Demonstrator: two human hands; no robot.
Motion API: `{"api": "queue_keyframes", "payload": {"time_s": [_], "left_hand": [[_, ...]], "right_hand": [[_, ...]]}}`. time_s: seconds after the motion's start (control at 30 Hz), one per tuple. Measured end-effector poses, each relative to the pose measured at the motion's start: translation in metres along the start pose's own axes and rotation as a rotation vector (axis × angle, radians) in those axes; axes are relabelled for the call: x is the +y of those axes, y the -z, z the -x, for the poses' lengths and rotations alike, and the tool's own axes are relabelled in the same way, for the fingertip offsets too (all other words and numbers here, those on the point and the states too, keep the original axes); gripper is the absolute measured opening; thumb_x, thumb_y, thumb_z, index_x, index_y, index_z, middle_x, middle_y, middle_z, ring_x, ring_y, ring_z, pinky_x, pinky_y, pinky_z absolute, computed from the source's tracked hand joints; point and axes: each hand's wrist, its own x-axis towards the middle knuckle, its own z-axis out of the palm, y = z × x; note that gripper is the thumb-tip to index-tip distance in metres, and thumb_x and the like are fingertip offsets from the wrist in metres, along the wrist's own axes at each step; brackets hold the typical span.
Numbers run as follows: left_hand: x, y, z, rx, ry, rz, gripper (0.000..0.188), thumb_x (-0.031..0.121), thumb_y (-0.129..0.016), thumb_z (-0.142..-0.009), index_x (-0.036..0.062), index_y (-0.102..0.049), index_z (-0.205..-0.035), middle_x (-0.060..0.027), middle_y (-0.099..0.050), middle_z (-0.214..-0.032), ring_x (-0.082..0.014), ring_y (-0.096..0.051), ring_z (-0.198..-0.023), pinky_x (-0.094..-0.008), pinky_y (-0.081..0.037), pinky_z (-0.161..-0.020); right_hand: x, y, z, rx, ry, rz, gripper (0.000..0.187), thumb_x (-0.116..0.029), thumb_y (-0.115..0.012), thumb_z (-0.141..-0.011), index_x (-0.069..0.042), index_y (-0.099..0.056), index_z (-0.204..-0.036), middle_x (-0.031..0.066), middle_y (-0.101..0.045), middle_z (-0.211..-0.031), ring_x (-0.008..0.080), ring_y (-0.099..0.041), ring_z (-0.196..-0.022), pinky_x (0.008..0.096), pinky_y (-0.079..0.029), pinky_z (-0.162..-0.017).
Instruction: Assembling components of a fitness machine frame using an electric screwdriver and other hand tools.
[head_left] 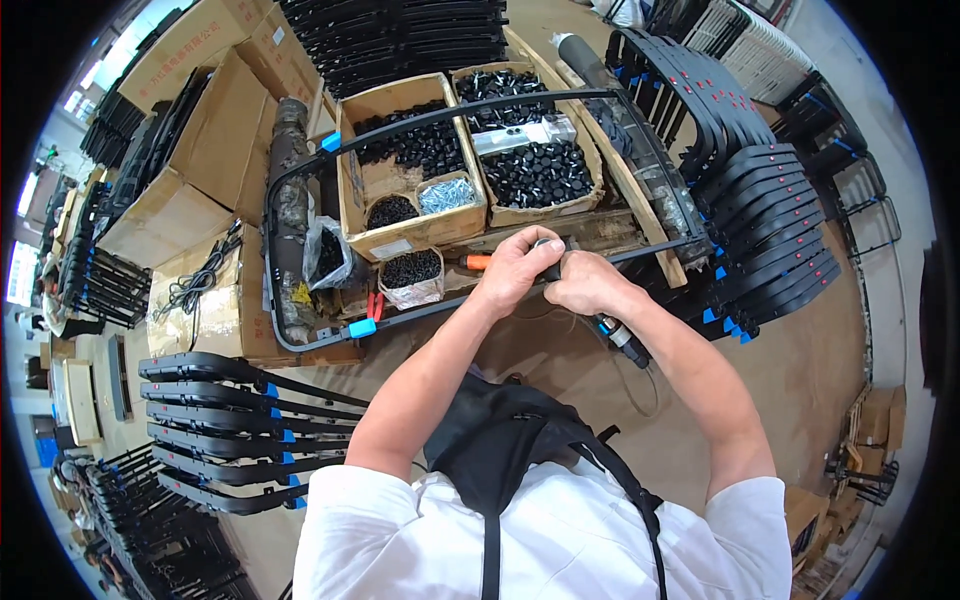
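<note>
My right hand (590,283) is wrapped around a dark power screwdriver (625,340), whose rear end and cable stick out below the palm. Close against it, my left hand (512,270) is closed, its thumb next to a small black piece (552,245); what its fingers grip is mostly hidden. Both hands are at the near bar of a black tubular frame (440,306), which lies across the workbench and has blue tabs at its left corners. An orange-handled tool (478,262) lies just beyond my left hand.
Cardboard boxes (412,240) inside the frame hold black caps, black screws and silver screws (447,195). Red-handled pliers (375,304) lie near the left corner. Stacked black frames stand at left (215,430) and right (765,225). A large carton (195,290) stands at the left.
</note>
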Motion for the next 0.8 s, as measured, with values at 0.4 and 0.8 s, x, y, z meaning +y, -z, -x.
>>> {"api": "queue_keyframes", "payload": {"time_s": [0.4, 0.8], "left_hand": [[0.012, -0.002, -0.009, -0.009, -0.03, -0.04, 0.019, 0.023, -0.075, -0.102, 0.0068, -0.07, -0.11, 0.0021, -0.067, -0.1, -0.0075, -0.059, -0.094, -0.028, -0.051, -0.086], [0.102, 0.2, -0.006, 0.617, 0.029, -0.028, 0.038, 0.04, -0.066, -0.107, 0.0024, -0.069, -0.106, -0.0054, -0.064, -0.105, -0.016, -0.06, -0.1, -0.0327, -0.049, -0.091]], "right_hand": [[0.005, 0.004, -0.008, 0.066, 0.125, -0.017, 0.046, -0.029, -0.066, -0.079, 0.007, -0.071, -0.107, 0.0343, -0.073, -0.106, 0.0478, -0.071, -0.106, 0.0527, -0.055, -0.091], [-0.156, 0.002, -0.13, 0.422, 0.526, 0.112, 0.066, -0.024, -0.081, -0.083, -0.004, -0.055, -0.14, 0.0255, -0.073, -0.112, 0.0442, -0.075, -0.098, 0.0497, -0.061, -0.084]]}}
